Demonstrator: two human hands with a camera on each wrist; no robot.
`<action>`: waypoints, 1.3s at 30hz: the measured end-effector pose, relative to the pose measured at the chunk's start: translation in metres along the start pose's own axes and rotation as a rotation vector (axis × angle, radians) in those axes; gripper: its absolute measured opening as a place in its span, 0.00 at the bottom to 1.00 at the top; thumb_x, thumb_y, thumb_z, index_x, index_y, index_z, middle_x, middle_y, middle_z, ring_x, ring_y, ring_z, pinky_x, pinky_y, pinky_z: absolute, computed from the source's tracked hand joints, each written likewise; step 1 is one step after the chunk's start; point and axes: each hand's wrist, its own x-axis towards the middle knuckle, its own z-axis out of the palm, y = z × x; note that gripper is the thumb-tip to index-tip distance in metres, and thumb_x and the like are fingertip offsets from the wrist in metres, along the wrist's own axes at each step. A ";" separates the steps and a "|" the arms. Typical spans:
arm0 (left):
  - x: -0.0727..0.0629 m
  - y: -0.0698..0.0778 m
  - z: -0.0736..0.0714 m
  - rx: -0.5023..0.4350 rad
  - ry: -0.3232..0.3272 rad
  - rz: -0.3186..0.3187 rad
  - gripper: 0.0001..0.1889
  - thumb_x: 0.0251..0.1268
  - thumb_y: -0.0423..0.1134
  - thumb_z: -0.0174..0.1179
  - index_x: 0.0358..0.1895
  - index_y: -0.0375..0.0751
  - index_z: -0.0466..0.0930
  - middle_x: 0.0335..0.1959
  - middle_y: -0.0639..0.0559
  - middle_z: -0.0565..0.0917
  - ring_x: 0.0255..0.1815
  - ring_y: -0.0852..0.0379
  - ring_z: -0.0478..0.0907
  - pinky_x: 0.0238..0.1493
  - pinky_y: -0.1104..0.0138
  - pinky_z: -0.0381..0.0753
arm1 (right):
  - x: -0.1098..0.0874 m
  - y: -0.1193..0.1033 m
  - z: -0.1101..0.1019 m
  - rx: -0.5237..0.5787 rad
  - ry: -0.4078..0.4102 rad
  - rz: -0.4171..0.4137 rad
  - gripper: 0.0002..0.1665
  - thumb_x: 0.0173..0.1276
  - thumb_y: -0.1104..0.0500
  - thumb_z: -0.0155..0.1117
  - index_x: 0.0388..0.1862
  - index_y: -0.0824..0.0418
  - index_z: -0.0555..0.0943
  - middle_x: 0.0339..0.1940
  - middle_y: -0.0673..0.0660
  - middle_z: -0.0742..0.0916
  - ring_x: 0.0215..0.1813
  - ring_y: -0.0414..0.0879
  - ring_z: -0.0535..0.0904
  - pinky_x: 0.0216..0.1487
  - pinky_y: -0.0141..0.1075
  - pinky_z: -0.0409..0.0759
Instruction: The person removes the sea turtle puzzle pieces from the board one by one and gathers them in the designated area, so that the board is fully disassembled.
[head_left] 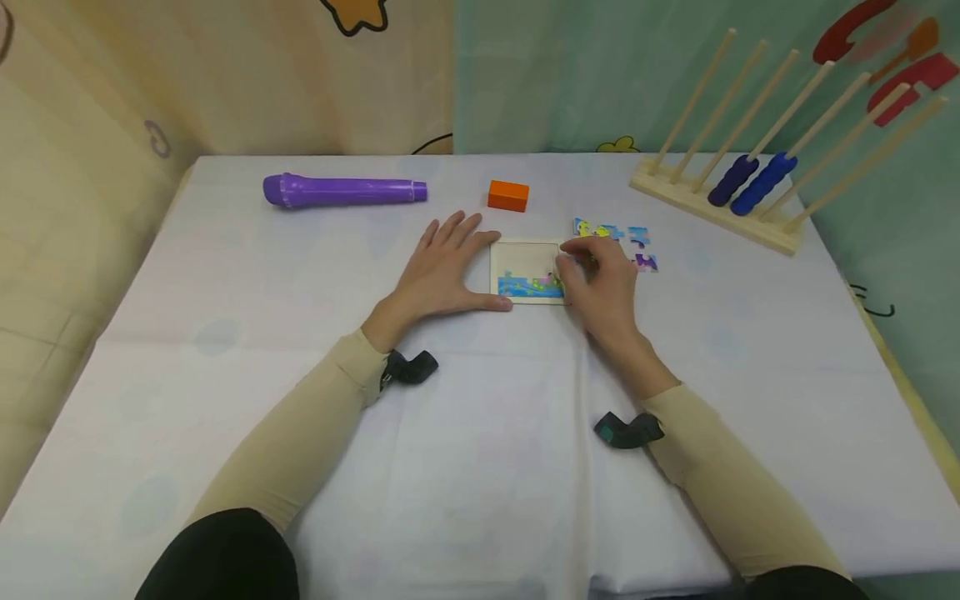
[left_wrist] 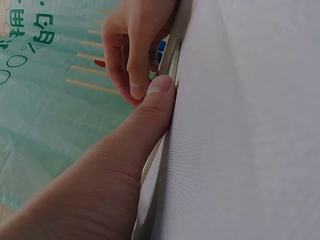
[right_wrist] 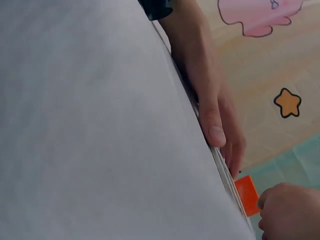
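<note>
A small puzzle board (head_left: pixel 522 254) lies flat on the table, with joined blue puzzle pieces (head_left: pixel 527 288) along its lower part. My left hand (head_left: pixel 446 271) is spread at the board's left side, its thumb along the near edge and index fingertip at the far left corner. At the board's right edge, the bent thumb and index finger of my right hand (head_left: pixel 606 279) pinch a puzzle piece, mostly hidden by the fingers. Several loose puzzle pieces (head_left: pixel 640 237) lie just beyond the right hand. In the left wrist view the left thumb (left_wrist: pixel 161 86) presses by the board's edge.
An orange block (head_left: pixel 508 196) sits behind the board. A purple toy microphone (head_left: pixel 345 191) lies at the back left. At the back right stands a wooden peg rack (head_left: pixel 716 206) with dark blue beads on two upright rods. Curtains hang behind the white-covered table (head_left: pixel 465 467).
</note>
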 end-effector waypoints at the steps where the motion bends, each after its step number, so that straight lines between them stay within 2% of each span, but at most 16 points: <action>1: 0.000 -0.001 0.000 0.002 0.003 -0.002 0.58 0.50 0.82 0.65 0.83 0.59 0.61 0.88 0.48 0.51 0.90 0.45 0.39 0.88 0.46 0.34 | 0.001 -0.003 0.004 -0.007 -0.010 -0.017 0.10 0.70 0.64 0.70 0.48 0.66 0.87 0.45 0.62 0.89 0.50 0.55 0.81 0.55 0.42 0.75; 5: 0.002 -0.003 0.000 0.001 0.011 -0.003 0.58 0.49 0.83 0.65 0.82 0.59 0.61 0.88 0.49 0.51 0.90 0.46 0.39 0.88 0.46 0.34 | 0.004 -0.018 0.016 -0.034 -0.057 -0.065 0.09 0.71 0.63 0.69 0.47 0.66 0.87 0.44 0.63 0.87 0.49 0.57 0.77 0.55 0.45 0.72; 9: 0.002 -0.003 0.002 0.000 0.011 -0.004 0.58 0.48 0.83 0.65 0.82 0.59 0.62 0.88 0.49 0.52 0.90 0.46 0.40 0.88 0.47 0.34 | 0.001 -0.029 0.019 -0.020 -0.100 -0.076 0.09 0.72 0.62 0.69 0.47 0.65 0.87 0.43 0.62 0.86 0.47 0.56 0.78 0.50 0.44 0.74; 15: 0.003 -0.001 0.001 0.000 0.002 0.001 0.58 0.49 0.82 0.66 0.82 0.58 0.62 0.88 0.49 0.52 0.90 0.46 0.40 0.88 0.47 0.34 | -0.005 -0.025 0.018 0.000 -0.143 -0.103 0.09 0.71 0.62 0.71 0.47 0.65 0.87 0.40 0.61 0.85 0.44 0.54 0.78 0.47 0.42 0.73; 20: 0.000 -0.002 0.000 0.016 -0.007 -0.012 0.59 0.49 0.83 0.65 0.82 0.57 0.61 0.88 0.49 0.51 0.90 0.46 0.40 0.88 0.47 0.34 | -0.006 -0.025 0.017 -0.016 -0.224 -0.141 0.10 0.70 0.62 0.73 0.48 0.65 0.87 0.41 0.62 0.86 0.45 0.55 0.78 0.48 0.43 0.74; 24: -0.001 -0.003 0.000 0.013 0.009 0.002 0.58 0.49 0.83 0.64 0.83 0.58 0.61 0.88 0.49 0.51 0.90 0.46 0.40 0.88 0.46 0.34 | 0.001 -0.042 0.020 0.008 -0.304 -0.104 0.13 0.70 0.61 0.73 0.51 0.64 0.86 0.45 0.61 0.87 0.47 0.54 0.79 0.51 0.44 0.76; 28: -0.005 -0.008 0.000 0.012 0.021 -0.004 0.56 0.51 0.79 0.68 0.82 0.57 0.63 0.88 0.48 0.54 0.89 0.45 0.42 0.88 0.45 0.36 | 0.003 -0.054 0.038 0.061 -0.378 -0.039 0.13 0.74 0.57 0.70 0.52 0.62 0.86 0.45 0.59 0.88 0.47 0.52 0.81 0.51 0.42 0.78; 33: -0.003 -0.007 0.000 -0.011 0.024 0.025 0.54 0.53 0.77 0.68 0.81 0.56 0.64 0.87 0.48 0.54 0.89 0.45 0.42 0.88 0.46 0.35 | -0.007 -0.052 0.049 0.068 -0.306 0.015 0.07 0.75 0.59 0.69 0.48 0.58 0.88 0.41 0.54 0.87 0.43 0.47 0.80 0.48 0.38 0.77; 39: 0.000 -0.002 -0.002 -0.002 0.015 0.014 0.56 0.51 0.78 0.69 0.81 0.56 0.64 0.87 0.49 0.54 0.89 0.46 0.42 0.88 0.47 0.34 | -0.008 -0.046 0.048 0.006 -0.235 -0.027 0.05 0.74 0.61 0.68 0.43 0.62 0.88 0.40 0.58 0.85 0.47 0.52 0.79 0.51 0.42 0.76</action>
